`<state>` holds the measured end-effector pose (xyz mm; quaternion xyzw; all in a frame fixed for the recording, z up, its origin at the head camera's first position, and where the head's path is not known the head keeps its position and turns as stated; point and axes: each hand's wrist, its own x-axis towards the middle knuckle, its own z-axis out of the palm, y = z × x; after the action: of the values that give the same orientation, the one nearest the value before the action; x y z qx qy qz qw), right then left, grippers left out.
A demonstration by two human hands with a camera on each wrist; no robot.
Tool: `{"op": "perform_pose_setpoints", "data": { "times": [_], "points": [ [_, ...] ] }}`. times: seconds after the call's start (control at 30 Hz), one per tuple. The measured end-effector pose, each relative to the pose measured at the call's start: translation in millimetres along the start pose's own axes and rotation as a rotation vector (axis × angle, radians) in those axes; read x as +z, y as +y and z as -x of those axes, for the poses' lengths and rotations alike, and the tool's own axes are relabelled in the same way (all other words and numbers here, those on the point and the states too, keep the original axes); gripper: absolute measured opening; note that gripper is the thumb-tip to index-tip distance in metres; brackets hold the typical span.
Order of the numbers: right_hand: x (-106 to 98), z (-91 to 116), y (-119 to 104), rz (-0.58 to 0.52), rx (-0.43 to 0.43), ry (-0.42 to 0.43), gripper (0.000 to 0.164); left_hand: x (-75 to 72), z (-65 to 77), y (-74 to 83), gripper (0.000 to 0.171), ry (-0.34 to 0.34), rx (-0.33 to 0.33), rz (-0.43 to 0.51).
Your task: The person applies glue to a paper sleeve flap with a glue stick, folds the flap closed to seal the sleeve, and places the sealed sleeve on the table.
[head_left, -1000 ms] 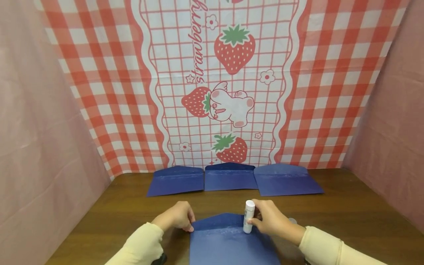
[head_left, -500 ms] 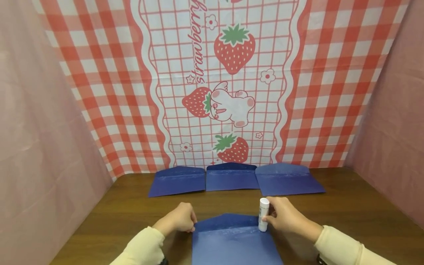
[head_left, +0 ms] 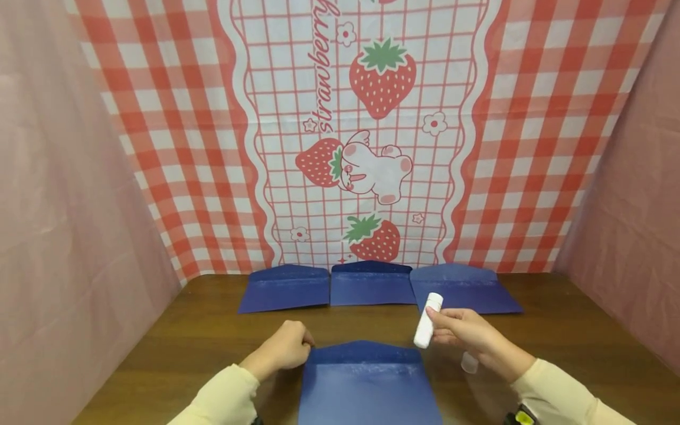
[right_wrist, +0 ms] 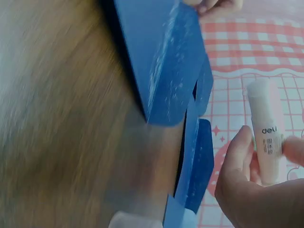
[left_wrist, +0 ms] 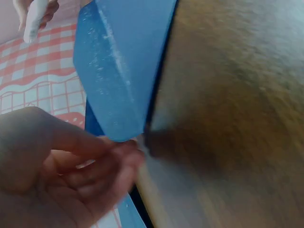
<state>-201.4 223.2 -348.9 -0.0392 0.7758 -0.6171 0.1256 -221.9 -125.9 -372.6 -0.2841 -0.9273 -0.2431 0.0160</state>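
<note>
A blue envelope (head_left: pixel 366 389) lies on the table with its flap unfolded away from me and whitish glue streaks along the fold. At the flap's left corner my left hand (head_left: pixel 287 344) holds the edge between thumb and curled fingers; the left wrist view shows the fingertips meeting at that corner (left_wrist: pixel 124 135). My right hand (head_left: pixel 475 333) grips a white glue stick (head_left: pixel 428 320) in the air, tilted, beyond the envelope's right corner. Printed lettering shows on the glue stick (right_wrist: pixel 269 133) in the right wrist view.
Along the table's back edge lie more blue envelopes, at left (head_left: pixel 287 292), middle (head_left: pixel 370 289) and right (head_left: pixel 467 295), flaps unfolded. A small translucent cap (head_left: pixel 469 363) sits on the wooden table (head_left: pixel 212 330) below my right wrist. A strawberry-print cloth (head_left: pixel 372 147) hangs behind.
My right hand has slid the glue stick rightwards along the envelope's fold, then lifted it off and tilted it. My left hand has stayed by the left corner.
</note>
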Motion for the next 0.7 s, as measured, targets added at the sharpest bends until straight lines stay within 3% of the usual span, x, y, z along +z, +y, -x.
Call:
{"op": "perform_pose_setpoints", "data": {
  "times": [0.1, 0.2, 0.33, 0.43, 0.57, 0.7],
  "points": [
    [1, -4, 0, -0.123, 0.039, -0.052, 0.066, 1.3, -3.1, 0.1, 0.02, -0.005, 0.071, 0.005],
    [3, -7, -1, -0.2, 0.05, -0.082, 0.055, 2.7, -7.0, 1.5, 0.018, -0.037, 0.114, 0.038],
    [8, -10, -3, -0.237, 0.061, -0.112, 0.033, 4.3, -10.9, 3.1, 0.015, -0.03, 0.152, 0.052],
    [11, -12, -4, -0.257, 0.066, -0.133, 0.025, 5.5, -10.9, 4.1, 0.014, 0.005, 0.168, 0.044],
    [14, -13, -7, -0.267, 0.058, -0.162, 0.034, 7.6, -7.7, 6.3, 0.013, 0.058, 0.214, -0.012],
    [17, -13, -9, -0.246, 0.065, -0.167, 0.045, 9.1, -1.7, 10.7, 0.011, 0.091, 0.309, -0.146]
  ]
}}
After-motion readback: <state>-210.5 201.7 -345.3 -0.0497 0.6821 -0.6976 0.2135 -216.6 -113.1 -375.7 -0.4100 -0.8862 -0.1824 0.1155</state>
